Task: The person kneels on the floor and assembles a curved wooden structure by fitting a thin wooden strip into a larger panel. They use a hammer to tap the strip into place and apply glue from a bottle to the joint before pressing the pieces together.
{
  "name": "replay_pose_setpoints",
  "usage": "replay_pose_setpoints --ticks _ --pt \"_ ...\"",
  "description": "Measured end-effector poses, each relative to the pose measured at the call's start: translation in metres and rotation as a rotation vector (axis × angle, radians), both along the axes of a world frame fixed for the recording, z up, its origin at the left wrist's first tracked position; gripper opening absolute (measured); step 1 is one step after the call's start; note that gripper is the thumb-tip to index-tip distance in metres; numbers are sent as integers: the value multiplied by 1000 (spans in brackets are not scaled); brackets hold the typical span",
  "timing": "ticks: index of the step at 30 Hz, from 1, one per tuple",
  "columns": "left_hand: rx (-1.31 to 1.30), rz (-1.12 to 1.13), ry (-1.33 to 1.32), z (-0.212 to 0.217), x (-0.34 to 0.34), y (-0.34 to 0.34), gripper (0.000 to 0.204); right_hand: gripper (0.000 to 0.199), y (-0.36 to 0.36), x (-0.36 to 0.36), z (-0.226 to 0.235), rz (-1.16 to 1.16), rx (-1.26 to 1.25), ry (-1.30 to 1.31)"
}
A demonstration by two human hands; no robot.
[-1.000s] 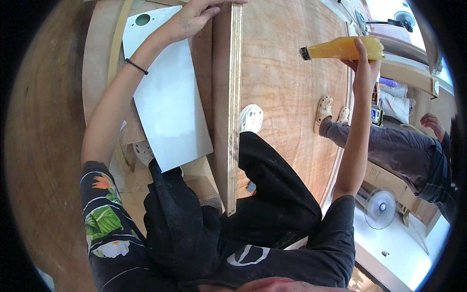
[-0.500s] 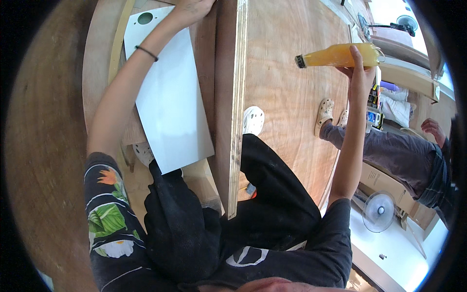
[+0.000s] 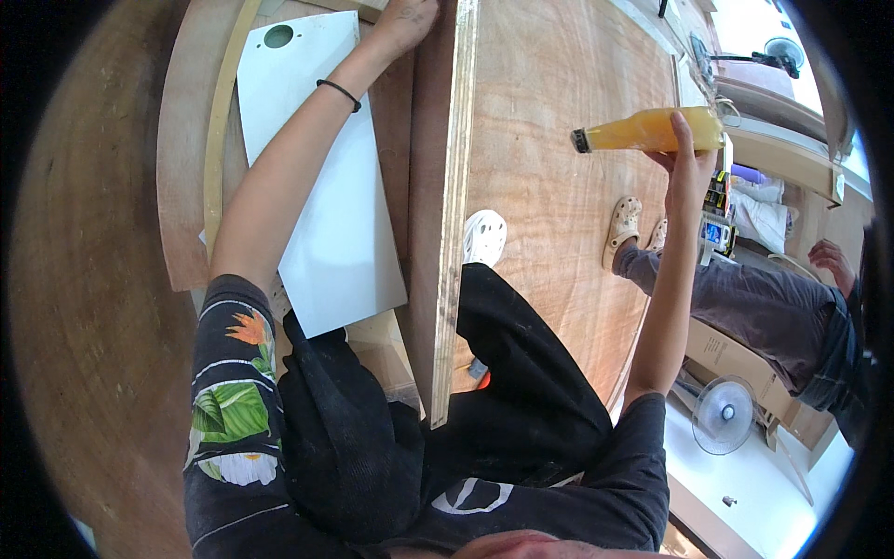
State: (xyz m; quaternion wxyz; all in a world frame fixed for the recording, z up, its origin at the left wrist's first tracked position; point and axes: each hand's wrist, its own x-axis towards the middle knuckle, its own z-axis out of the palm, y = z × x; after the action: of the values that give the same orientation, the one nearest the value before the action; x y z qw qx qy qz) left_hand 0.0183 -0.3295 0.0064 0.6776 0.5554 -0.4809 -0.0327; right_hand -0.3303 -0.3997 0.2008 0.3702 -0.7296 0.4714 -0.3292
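My right hand [image 3: 687, 160] is wrapped round a clear bottle of yellow liquid [image 3: 656, 129], held nearly level. The bottle's dark-capped narrow end points left, over a large plywood sheet [image 3: 545, 112]. At the top edge, my left hand [image 3: 407, 25] is against the brown inner face of an upright plywood board [image 3: 438, 233]; its fingers are mostly cut off or hidden. Under my left forearm lies a white panel [image 3: 340, 247] with a round hole near its far end. Its near corner reaches over my left leg.
A person in grey trousers [image 3: 736, 293] stands at the right, wearing cream clogs [image 3: 624, 224]. Near that person are a fan [image 3: 724, 415], a cardboard box [image 3: 722, 349] and packaged goods [image 3: 715, 228]. A pale wooden strip [image 3: 223, 121] runs along the far left. The upright board stands between my legs.
My left hand has shifted right along the top toward the upright board, its forearm swinging rightward. The bottle in my right hand has dropped slightly in view. The white panel has barely shifted.
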Motion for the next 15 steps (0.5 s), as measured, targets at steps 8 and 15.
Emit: replay_pose_setpoints --ticks 8,15 --pt "-17 -20 -97 11 -27 10 64 37 -7 -13 -7 -3 43 -14" --pt "26 -131 511 50 -12 -99 90 59 27 26 -146 -186 900 -930"
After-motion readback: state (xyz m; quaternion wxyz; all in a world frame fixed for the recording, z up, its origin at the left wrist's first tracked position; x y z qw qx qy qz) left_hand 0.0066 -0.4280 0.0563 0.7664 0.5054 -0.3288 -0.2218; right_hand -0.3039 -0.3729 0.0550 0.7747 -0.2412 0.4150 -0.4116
